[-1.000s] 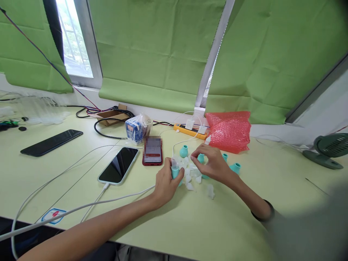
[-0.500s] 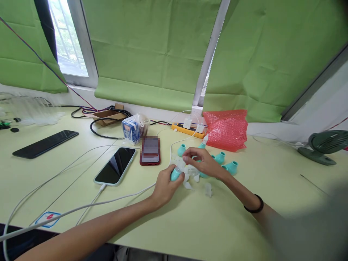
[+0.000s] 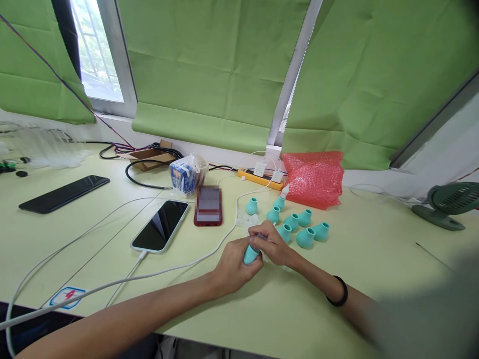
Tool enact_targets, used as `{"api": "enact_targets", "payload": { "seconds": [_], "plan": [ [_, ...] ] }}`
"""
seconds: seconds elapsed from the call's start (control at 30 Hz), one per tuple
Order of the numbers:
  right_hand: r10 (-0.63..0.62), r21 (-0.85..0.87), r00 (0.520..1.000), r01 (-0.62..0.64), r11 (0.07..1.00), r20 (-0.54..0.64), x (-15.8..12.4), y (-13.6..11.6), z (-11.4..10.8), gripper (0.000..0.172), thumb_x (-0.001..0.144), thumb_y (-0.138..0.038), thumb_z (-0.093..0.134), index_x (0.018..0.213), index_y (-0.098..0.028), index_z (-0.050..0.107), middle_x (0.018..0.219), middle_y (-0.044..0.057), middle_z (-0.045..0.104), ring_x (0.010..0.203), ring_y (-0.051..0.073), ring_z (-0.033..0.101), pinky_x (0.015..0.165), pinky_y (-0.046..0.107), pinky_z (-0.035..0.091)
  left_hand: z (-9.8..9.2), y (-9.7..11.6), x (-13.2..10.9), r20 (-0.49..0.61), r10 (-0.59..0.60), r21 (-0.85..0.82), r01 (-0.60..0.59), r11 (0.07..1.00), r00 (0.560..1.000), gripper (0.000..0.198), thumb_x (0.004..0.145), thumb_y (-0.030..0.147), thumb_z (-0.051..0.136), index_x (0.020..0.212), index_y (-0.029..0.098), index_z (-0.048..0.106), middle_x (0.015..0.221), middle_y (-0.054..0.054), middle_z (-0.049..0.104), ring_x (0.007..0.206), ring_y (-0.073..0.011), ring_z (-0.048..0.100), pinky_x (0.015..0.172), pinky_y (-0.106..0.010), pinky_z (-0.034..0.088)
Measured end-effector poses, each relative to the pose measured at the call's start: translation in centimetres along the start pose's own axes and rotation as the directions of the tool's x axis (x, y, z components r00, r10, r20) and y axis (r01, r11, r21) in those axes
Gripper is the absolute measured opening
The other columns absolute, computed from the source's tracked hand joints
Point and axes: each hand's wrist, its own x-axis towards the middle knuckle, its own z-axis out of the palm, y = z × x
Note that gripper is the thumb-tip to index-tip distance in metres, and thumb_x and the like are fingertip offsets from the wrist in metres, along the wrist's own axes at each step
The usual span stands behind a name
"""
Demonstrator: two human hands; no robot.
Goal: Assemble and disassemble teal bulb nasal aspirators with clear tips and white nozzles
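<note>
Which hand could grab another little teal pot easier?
Probably the right hand, once free: it's nearer the other teal pots, though it's busy at the held teal pot. The left hand is wrapped around that pot and sits farther from the others.

1. the left hand (image 3: pixel 235 264) and the right hand (image 3: pixel 275 242) meet over the table (image 3: pixel 337 309), and the held bulb (image 3: pixel 251 255) is in the left hand.
2. the other bulbs (image 3: pixel 306 238) stand behind the right hand and off to its right.
3. the bag (image 3: pixel 312 179) lies behind those bulbs, with the power strip (image 3: pixel 275 184) on its left.
4. left of the bulbs is the bare phone (image 3: pixel 208 217), and further left is the plugged-in phone (image 3: pixel 160 227).
5. the wrapped pack (image 3: pixel 183 177) sits behind both phones, with the box (image 3: pixel 149 162) behind it to the left.
6. the flat slab (image 3: pixel 65 193) is far left, the fan (image 3: pixel 451 202) far right.
</note>
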Motion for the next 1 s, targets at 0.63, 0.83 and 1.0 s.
{"api": "enact_targets", "payload": {
  "seconds": [0.63,0.83,1.0],
  "plan": [
    [0.158,0.072,0.958,-0.144,0.987,-0.239,0.7,0.0,-1.6,0.023,0.067,-0.023,0.038,0.047,-0.017,0.029,0.046,-0.005,0.024,0.044,0.007,0.025,0.042,0.02,0.02,-0.8,0.2,-0.1,-0.105,-0.012,-0.186,-0.007,0.982,0.994,0.013,0.08,0.026,0.039,0.07,0.017,0.039,0.065,0.001,0.044,0.06,-0.0114,0.041,0.058,-0.023,0.034],
    [0.112,-0.421,0.945,-0.241,0.874,-0.308,1.5,-0.2,-4.2,0.012,0.068,-0.028,0.049,0.064,-0.017,0.045,0.048,-0.006,0.038,0.045,0.007,0.033,0.045,0.019,0.025,-0.5,-1.0,0.4,-0.126,-0.125,-0.391,0.067,0.918,0.984,0.01,0.079,0.023,0.03,0.077,0.017,0.038,0.068,0.001,0.042,0.062,-0.0125,0.04,0.057,-0.023,0.033],
    [0.119,-0.566,0.959,-0.25,0.786,-0.259,1.6,1.2,-4.6,0.012,0.068,-0.029,0.051,0.067,-0.017,0.051,0.051,-0.003,0.05,0.047,0.009,0.042,0.048,0.021,0.03,-0.2,-0.8,0.3,-0.078,-0.167,-0.292,0.138,0.947,0.983,0.011,0.079,0.021,0.034,0.088,0.019,0.038,0.076,0.0,0.044,0.066,-0.0129,0.042,0.057,-0.023,0.036]
  ]
}}
